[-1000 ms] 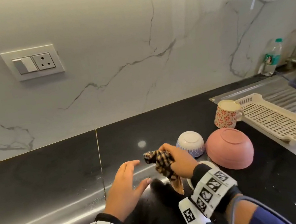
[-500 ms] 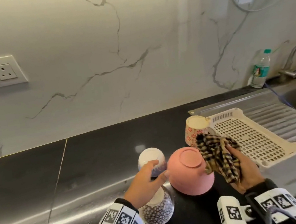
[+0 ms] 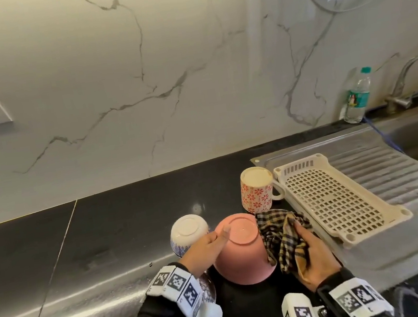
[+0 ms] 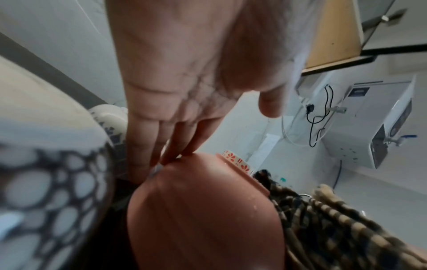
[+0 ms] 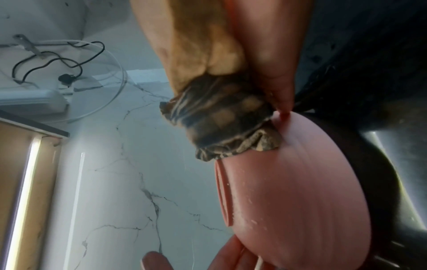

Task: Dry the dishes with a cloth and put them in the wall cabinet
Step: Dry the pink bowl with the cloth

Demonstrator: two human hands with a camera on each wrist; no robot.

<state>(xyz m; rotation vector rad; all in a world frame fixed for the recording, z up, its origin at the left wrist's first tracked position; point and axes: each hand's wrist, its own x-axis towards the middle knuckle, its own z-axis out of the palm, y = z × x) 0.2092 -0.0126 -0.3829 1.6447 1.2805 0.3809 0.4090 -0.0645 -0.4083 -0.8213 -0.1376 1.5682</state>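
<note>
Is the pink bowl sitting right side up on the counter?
No, in the head view the pink bowl is upside down, its flat foot ring facing up between the left hand and the checked cloth.

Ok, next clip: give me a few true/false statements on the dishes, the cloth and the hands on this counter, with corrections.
1. The pink bowl sits upside down. True.
2. The left hand holds the checked cloth. False: the right hand holds it.
3. The floral mug lies in the drying rack. False: it stands upside down on the counter beside the rack.
4. The left hand touches the pink bowl. True.
</note>
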